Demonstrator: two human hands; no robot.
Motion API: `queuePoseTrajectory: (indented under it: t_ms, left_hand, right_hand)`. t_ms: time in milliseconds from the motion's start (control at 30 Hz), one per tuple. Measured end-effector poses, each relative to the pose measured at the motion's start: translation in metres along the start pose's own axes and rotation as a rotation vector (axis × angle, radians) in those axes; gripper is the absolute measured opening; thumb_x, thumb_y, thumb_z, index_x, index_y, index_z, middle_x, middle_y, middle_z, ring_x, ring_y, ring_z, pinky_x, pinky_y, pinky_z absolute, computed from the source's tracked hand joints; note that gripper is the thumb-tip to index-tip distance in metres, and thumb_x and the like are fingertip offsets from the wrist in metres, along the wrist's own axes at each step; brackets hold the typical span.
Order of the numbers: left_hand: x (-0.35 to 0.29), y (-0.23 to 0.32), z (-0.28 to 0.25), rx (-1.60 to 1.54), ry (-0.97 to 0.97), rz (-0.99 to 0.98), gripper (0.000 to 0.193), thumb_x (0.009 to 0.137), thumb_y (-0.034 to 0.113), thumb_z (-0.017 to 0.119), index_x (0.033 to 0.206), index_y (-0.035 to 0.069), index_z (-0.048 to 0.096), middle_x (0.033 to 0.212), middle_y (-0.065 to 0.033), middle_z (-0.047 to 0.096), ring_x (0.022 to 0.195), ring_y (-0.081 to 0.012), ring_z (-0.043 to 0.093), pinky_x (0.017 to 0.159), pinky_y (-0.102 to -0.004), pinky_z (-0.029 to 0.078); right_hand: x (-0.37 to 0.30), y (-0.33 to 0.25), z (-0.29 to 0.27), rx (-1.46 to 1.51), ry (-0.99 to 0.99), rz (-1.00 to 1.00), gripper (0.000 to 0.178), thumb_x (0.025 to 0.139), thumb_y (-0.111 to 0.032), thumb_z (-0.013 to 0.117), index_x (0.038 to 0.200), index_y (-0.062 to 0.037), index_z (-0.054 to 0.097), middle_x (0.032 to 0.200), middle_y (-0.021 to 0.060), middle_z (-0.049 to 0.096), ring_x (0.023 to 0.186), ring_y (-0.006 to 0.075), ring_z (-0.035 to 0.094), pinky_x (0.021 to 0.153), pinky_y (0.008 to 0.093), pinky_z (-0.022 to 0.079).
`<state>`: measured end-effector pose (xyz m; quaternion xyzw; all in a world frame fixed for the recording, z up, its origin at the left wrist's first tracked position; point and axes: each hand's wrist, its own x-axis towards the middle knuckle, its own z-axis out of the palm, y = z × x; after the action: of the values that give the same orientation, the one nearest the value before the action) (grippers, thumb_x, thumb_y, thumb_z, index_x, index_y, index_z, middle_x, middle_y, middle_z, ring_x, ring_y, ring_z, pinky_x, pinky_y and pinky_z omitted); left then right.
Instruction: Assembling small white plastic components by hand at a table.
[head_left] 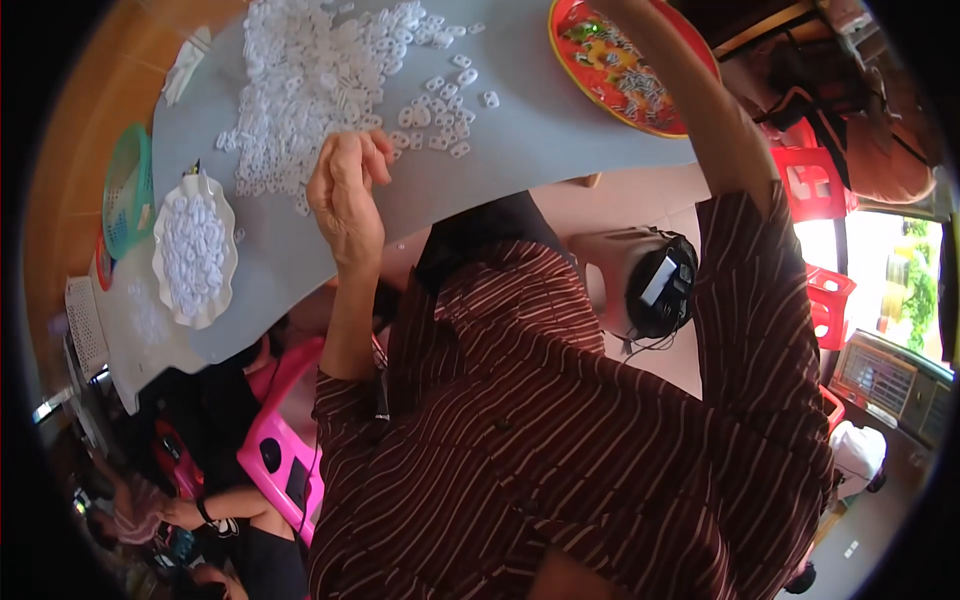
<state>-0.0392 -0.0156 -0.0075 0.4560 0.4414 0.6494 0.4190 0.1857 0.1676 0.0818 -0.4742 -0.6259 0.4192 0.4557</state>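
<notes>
My left hand [349, 190] hovers at the near side of the grey table, beside a big spread of small white plastic pieces [320, 85], each with holes in it. Its fingers are curled and pressed together; whatever they may pinch is hidden. Closest to that hand is a looser scatter of the same pieces [436, 115]. My right forearm [690, 95] stretches over a round red tray [672, 124] with a yellow rim and a flowery pattern. Small metal-coloured parts [640, 90] lie in the tray. The top edge of the picture cuts off my right hand.
A scalloped white dish [228, 262] heaped with white pieces stands on the left, near a green basket [128, 190]. A crumpled white cloth or bag [187, 65] lies at the far left edge. Pink stool [285, 455], red stools [808, 180] and other people surround the table.
</notes>
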Motion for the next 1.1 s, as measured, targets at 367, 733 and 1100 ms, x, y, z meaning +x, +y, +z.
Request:
queuePoseTrajectory:
  t_ms: [367,733,1100]
  left_hand:
    - [0.012,0.001,0.004,-0.223,-0.018,-0.068,0.033,0.094,0.024,0.044,0.07,0.002,0.046,0.066,-0.0051,0.044,0.073,-0.0213,0.049,0.074,-0.0318,0.04]
    - [0.013,0.0,0.01,-0.225,-0.044,-0.106,0.031,0.094,0.021,0.045,0.071,0.002,0.049,0.064,-0.0047,0.045,0.072,-0.0191,0.048,0.076,-0.0328,0.042]
    - [0.01,0.0,0.012,-0.222,-0.092,-0.14,0.029,0.094,0.02,0.044,0.071,0.002,0.049,0.068,-0.0045,0.048,0.073,-0.017,0.049,0.077,-0.0315,0.041]
  right_hand:
    - [-0.07,0.029,0.063,-0.39,-0.435,-0.526,0.011,0.076,-0.009,0.06,0.078,0.0006,0.066,0.076,0.0184,0.065,0.072,0.0338,0.064,0.068,0.0389,0.051]
    - [-0.076,0.016,0.063,-0.629,-0.59,-0.48,0.012,0.077,-0.011,0.061,0.082,-0.0023,0.067,0.077,0.0162,0.065,0.075,0.031,0.064,0.071,0.039,0.051]
    - [-0.064,0.022,0.061,-0.779,-0.54,-0.5,0.016,0.079,-0.015,0.056,0.078,-0.0017,0.065,0.078,0.0199,0.063,0.076,0.0377,0.062,0.069,0.0444,0.05]
